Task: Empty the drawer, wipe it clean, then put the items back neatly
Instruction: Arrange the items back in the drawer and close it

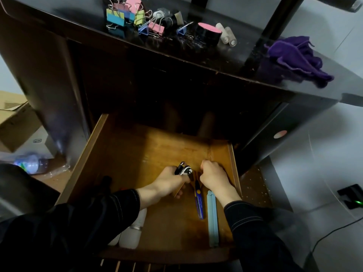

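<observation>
drawer: the wooden drawer (125, 154) stands pulled out toward me from the dark bench (196, 61), and most of its floor is bare.
left hand: the left hand (169, 183) is down in the middle of the drawer, fingers wrapped round a small black-and-white tool (183, 170) that sticks out on the far side of the fist.
right hand: the right hand (213, 177) sits just to the right of it, close to the drawer's right wall, with its knuckles up and fingers curled under. i cannot tell whether it holds anything.
between the hands: scissors (199, 203) with a blue-purple handle lie on the drawer floor, pointing toward the near edge.
right side of drawer: pale blue sticks (213, 218) lie lengthways just beside the scissors, along the right wall.
near left corner: a white bottle (135, 228) lies partly under the left sleeve.
bench top, far left: a heap of coloured binder clips (129, 18).
bench top, middle: a black tape roll (209, 33) with a pink face, and two white tubes (228, 37) just to its right.
bench top, right: a crumpled purple cloth (296, 59) near the edge.
floor, left: a cardboard box (13, 122) and a clear plastic bottle (31, 163) lying down.
floor, right: a power strip (352, 197) showing a green light.
</observation>
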The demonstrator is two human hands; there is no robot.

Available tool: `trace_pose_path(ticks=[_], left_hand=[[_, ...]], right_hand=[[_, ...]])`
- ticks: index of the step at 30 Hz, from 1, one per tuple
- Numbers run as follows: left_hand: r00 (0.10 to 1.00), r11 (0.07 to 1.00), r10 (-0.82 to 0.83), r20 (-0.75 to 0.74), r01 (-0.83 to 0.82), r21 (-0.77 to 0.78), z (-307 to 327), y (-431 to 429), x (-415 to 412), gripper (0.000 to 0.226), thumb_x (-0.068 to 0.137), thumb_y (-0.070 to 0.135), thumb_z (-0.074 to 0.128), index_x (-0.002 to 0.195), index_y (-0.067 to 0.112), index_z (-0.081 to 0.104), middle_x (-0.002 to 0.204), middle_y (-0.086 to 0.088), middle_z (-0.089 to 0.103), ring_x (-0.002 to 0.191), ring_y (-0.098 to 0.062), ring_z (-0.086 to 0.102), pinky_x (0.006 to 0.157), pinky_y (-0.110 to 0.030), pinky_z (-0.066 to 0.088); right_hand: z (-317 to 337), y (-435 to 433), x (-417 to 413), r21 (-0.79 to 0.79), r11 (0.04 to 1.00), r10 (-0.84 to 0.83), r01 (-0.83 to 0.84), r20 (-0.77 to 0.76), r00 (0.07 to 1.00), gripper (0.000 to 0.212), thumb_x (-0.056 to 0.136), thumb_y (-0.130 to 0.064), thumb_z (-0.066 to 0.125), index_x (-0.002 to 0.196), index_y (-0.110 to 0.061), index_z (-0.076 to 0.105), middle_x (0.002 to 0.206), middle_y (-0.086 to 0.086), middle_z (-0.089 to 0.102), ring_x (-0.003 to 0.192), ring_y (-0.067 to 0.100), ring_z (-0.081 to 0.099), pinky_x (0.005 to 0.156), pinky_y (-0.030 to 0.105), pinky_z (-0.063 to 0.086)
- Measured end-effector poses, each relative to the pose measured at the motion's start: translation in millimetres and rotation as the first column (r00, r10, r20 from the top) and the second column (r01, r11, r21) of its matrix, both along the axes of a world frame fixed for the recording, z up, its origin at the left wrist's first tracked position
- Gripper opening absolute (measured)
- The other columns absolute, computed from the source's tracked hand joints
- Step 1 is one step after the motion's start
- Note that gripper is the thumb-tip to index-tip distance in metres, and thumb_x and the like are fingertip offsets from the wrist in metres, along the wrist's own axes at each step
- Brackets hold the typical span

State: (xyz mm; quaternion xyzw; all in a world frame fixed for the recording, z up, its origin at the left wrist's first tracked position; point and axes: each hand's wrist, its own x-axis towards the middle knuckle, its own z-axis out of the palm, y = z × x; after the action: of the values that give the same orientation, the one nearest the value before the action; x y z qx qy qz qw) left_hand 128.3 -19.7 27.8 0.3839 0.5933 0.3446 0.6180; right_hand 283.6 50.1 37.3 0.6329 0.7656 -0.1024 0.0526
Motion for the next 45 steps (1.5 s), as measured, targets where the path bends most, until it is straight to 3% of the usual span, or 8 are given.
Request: trace_pose_path(ticks=[4,9,16,23,32,37,41,45], left_hand=[[1.000,1.000,0.025,0.009,-0.026,0.015,1,3,-2,0.014,0.091,0.014,0.065,0.103,0.007,0.060,0.076,-0.008,0.062,0.054,-0.017,0.059,0.051,-0.029,0.053],[0.999,0.999,0.032,0.009,-0.032,0.022,-1,4,-3,0.010,0.090,0.014,0.066,0.097,0.009,0.061,0.075,-0.009,0.063,0.053,-0.017,0.059,0.049,-0.029,0.053],[0.999,0.999,0.040,0.009,-0.040,0.011,1,5,-3,0.012,0.091,0.014,0.066,0.100,0.008,0.060,0.078,-0.010,0.062,0.055,-0.019,0.059,0.049,-0.029,0.052],[0.999,0.999,0.040,0.022,-0.040,0.009,4,5,-3,0.008,0.091,0.015,0.065,0.095,0.013,0.059,0.081,-0.011,0.062,0.058,-0.019,0.059,0.052,-0.030,0.053],[0.999,0.999,0.034,0.030,-0.034,0.002,2,5,-5,0.010,0.091,0.017,0.067,0.098,0.014,0.059,0.081,-0.011,0.065,0.059,-0.018,0.063,0.055,-0.031,0.056],[0.998,0.999,0.047,0.050,-0.047,-0.007,5,5,-6,0.009,0.092,0.015,0.066,0.095,0.016,0.057,0.081,-0.011,0.064,0.060,-0.019,0.062,0.055,-0.032,0.055],[0.993,0.996,0.084,0.087,-0.080,-0.046,5,6,-7,0.009,0.093,0.014,0.064,0.098,0.010,0.058,0.085,-0.014,0.062,0.065,-0.024,0.062,0.055,-0.032,0.057],[0.981,0.984,0.138,0.134,-0.120,-0.131,4,6,-7,0.016,0.092,0.014,0.065,0.096,0.002,0.056,0.074,-0.016,0.059,0.060,-0.030,0.060,0.050,-0.032,0.053]], right_hand=[[0,3,3,-0.056,0.994,0.094,-0.095,-0.026,0.995,0.037,0.095,-0.029,0.064,0.129,-0.017,0.055,0.127,0.005,0.057,0.107,0.025,0.062,0.081,0.034,0.053],[-3,0,4,-0.186,0.967,0.193,-0.176,0.077,0.978,0.069,0.079,-0.042,0.079,0.137,-0.020,0.048,0.130,0.003,0.049,0.108,0.026,0.060,0.085,0.038,0.054],[1,-4,2,-0.135,0.984,0.136,-0.119,0.132,0.982,0.051,0.082,-0.028,0.081,0.122,-0.014,0.052,0.127,0.010,0.049,0.104,0.030,0.062,0.083,0.038,0.056],[3,-6,-1,-0.161,0.986,0.074,-0.045,0.181,0.981,0.061,0.082,-0.027,0.083,0.131,-0.015,0.049,0.133,0.011,0.049,0.113,0.033,0.061,0.091,0.040,0.056],[7,-11,-3,-0.194,0.981,0.070,-0.020,0.256,0.964,0.057,0.080,-0.029,0.084,0.125,-0.016,0.051,0.128,0.010,0.053,0.110,0.032,0.062,0.089,0.040,0.056],[7,-12,2,-0.129,0.991,0.046,-0.034,0.092,0.995,0.044,0.090,-0.032,0.073,0.125,-0.016,0.051,0.122,0.008,0.058,0.103,0.028,0.064,0.085,0.038,0.057],[14,-11,20,0.188,0.962,0.217,-0.200,-0.070,0.974,0.029,0.100,-0.028,0.059,0.128,-0.023,0.058,0.126,-0.004,0.058,0.110,0.018,0.059,0.085,0.031,0.053],[9,-16,25,0.038,0.902,0.418,-0.430,0.172,0.892,0.059,0.089,-0.035,0.072,0.142,-0.024,0.048,0.137,-0.003,0.054,0.123,0.021,0.051,0.093,0.037,0.052]])
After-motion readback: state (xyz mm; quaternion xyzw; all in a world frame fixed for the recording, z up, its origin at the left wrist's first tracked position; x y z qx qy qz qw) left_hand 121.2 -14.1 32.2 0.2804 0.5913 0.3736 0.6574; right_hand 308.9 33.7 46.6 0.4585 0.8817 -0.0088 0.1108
